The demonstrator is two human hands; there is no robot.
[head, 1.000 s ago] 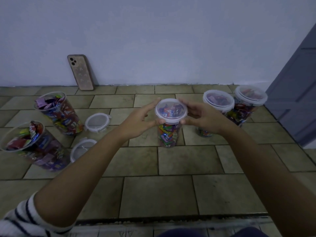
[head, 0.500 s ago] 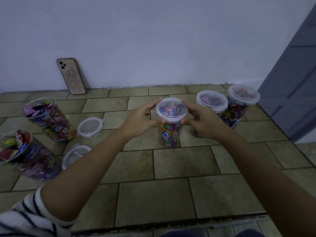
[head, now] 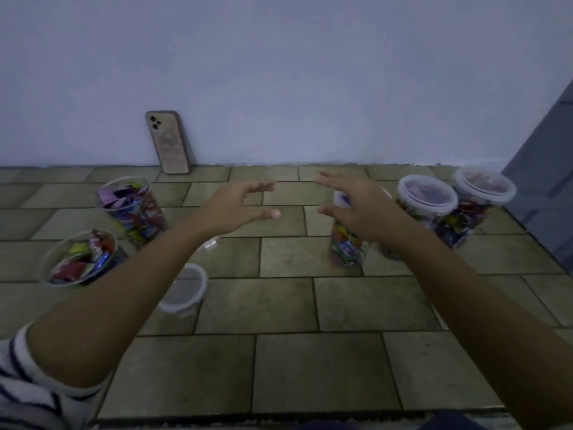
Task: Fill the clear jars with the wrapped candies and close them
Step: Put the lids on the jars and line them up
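Both hands have let go of the jar (head: 346, 248). It stands behind the right hand (head: 353, 206), well apart from the left hand (head: 238, 206). Both hands are spread and empty.

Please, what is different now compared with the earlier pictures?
Both hands let go of the middle jar; the left hand and right hand are now open and apart above the floor. That jar now stands partly behind the right hand. The two open jars, loose lid and phone stayed put.
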